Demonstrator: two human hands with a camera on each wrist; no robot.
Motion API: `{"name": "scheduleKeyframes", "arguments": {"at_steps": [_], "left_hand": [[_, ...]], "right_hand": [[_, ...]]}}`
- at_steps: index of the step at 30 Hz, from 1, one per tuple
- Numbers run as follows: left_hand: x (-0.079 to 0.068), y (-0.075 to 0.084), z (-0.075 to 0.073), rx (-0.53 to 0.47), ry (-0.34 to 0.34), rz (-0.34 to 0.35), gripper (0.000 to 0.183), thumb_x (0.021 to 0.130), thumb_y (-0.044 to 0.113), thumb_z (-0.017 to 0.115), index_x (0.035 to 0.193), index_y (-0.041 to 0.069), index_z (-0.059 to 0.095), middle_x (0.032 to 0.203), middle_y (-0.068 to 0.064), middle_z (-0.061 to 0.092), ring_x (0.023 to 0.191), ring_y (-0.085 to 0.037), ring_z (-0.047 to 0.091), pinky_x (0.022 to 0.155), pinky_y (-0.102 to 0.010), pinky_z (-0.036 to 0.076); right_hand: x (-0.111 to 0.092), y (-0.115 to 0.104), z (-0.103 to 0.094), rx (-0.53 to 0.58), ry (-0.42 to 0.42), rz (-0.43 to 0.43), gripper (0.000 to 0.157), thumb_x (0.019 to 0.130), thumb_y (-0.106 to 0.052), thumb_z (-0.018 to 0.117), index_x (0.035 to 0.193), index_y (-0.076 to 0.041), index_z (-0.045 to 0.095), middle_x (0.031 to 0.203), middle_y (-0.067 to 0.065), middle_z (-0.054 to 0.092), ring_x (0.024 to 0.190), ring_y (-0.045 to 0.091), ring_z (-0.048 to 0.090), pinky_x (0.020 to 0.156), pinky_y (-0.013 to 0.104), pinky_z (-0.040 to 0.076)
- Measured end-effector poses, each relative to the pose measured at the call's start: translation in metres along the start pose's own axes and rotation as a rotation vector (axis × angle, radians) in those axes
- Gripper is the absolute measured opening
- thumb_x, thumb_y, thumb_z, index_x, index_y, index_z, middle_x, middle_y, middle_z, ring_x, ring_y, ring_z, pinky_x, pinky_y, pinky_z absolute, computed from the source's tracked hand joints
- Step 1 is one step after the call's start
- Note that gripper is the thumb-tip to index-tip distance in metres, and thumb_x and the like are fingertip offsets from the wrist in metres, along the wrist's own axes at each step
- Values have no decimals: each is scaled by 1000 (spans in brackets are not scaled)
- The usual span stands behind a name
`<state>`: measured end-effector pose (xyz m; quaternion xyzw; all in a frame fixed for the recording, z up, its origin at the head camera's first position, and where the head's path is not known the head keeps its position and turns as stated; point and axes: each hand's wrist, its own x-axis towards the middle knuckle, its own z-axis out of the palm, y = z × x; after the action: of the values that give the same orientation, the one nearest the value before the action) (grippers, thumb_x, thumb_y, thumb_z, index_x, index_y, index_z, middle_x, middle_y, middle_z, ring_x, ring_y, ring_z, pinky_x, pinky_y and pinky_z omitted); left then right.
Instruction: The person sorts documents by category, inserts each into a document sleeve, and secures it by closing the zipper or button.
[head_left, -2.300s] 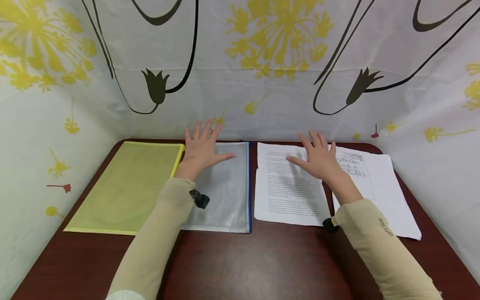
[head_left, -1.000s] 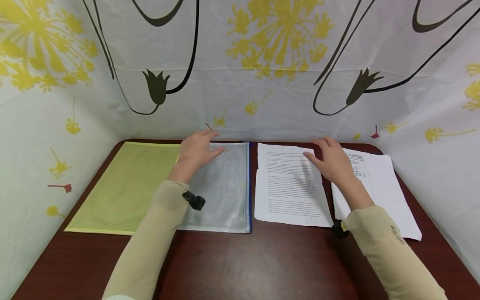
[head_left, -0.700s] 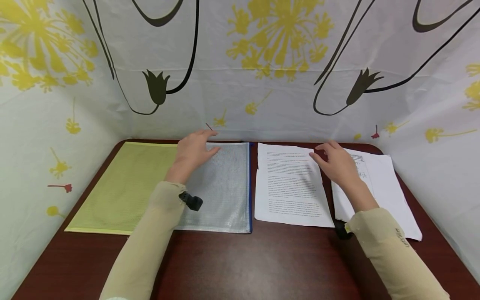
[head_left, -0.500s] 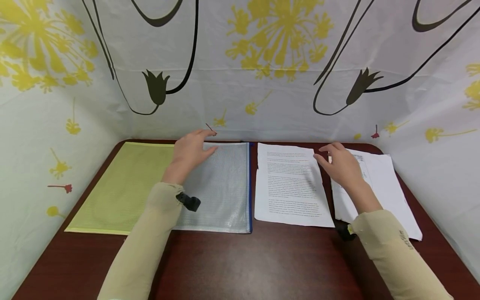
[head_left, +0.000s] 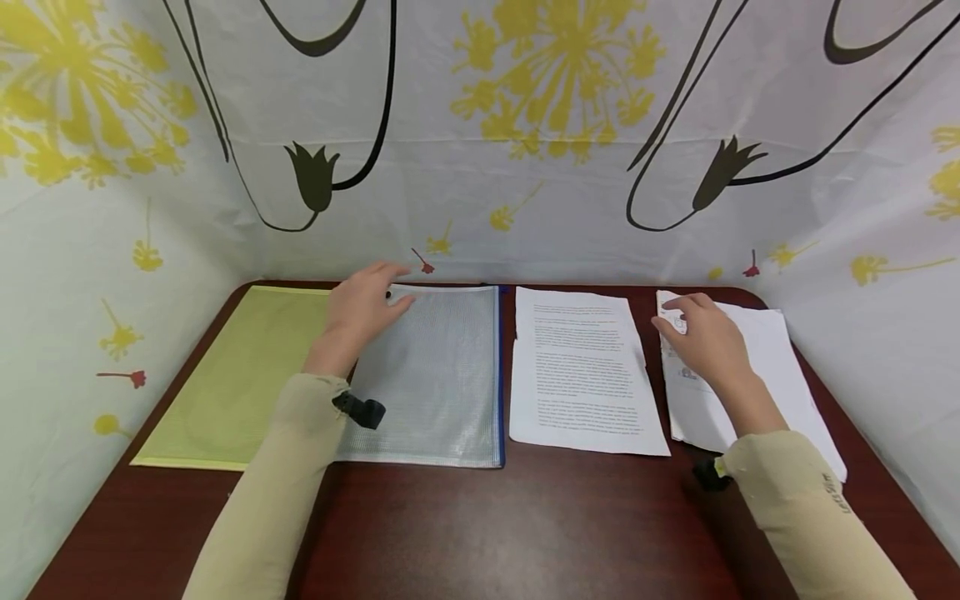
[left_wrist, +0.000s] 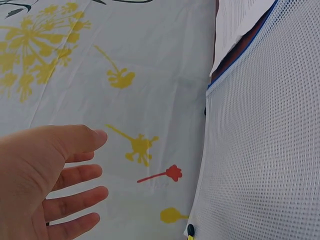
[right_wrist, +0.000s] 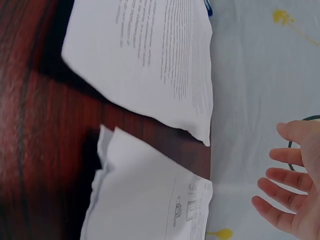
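Note:
My left hand (head_left: 360,310) hovers over the seam between a yellow mesh zipper pouch (head_left: 240,375) and a clear mesh zipper pouch (head_left: 442,375) with a blue edge. Its fingers are loosely bent, and nothing is between them in the left wrist view. Over the right-hand stack of papers (head_left: 780,375) hangs my right hand (head_left: 705,337), fingers relaxed and holding nothing. A printed stack of sheets (head_left: 585,375) lies between the clear pouch and that stack. In the right wrist view, the right hand (right_wrist: 295,175) appears apart from both stacks.
A dark reddish-brown table (head_left: 517,533) carries the pouches and papers in a row near its back edge. White cloth (head_left: 480,183) printed with yellow and dark flowers encloses the back and both sides.
Both hands had spread fingers earlier; these have since relaxed. My left hand has drifted left and slightly nearer, my right hand rightward and nearer. Pouches and papers stay in place.

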<state>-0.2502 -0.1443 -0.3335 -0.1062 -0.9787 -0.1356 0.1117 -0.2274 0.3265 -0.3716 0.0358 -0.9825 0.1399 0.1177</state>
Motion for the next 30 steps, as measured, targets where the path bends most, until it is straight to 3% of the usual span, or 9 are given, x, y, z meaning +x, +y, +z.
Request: {"name": "scheduleKeyframes", "arguments": {"at_steps": [4, 9, 20, 30], "left_hand": [[-4, -7, 0, -21, -8, -12, 46, 96, 37, 65, 138, 20, 58, 145, -5, 57, 111, -30, 66, 78, -45, 58], [-8, -14, -1, -28, -23, -36, 47, 97, 38, 64, 140, 21, 57, 143, -7, 57, 107, -29, 66, 82, -47, 57], [-18, -30, -5, -36, -21, -58, 47, 97, 38, 63, 138, 15, 58, 142, -11, 58, 120, -34, 61, 88, -50, 56], [-28, -43, -10, -19, -71, -113, 47, 97, 38, 62, 137, 14, 58, 144, -12, 55, 115, -31, 63, 84, -49, 56]], "right_hand": [[-2, 6, -1, 6, -7, 7, 45, 100, -34, 57, 127, 2, 60, 131, 29, 51, 104, 44, 60, 83, 60, 49], [-4, 15, -1, 7, 3, 12, 44, 100, -33, 57, 125, 3, 61, 129, 28, 52, 104, 45, 59, 85, 61, 47], [-11, 29, -1, 1, 11, 27, 43, 100, -32, 57, 124, 4, 61, 129, 30, 52, 102, 46, 59, 82, 62, 47], [-13, 43, 1, -2, 9, 37, 44, 100, -33, 57, 124, 3, 61, 128, 31, 52, 101, 47, 59, 80, 63, 46]]}}
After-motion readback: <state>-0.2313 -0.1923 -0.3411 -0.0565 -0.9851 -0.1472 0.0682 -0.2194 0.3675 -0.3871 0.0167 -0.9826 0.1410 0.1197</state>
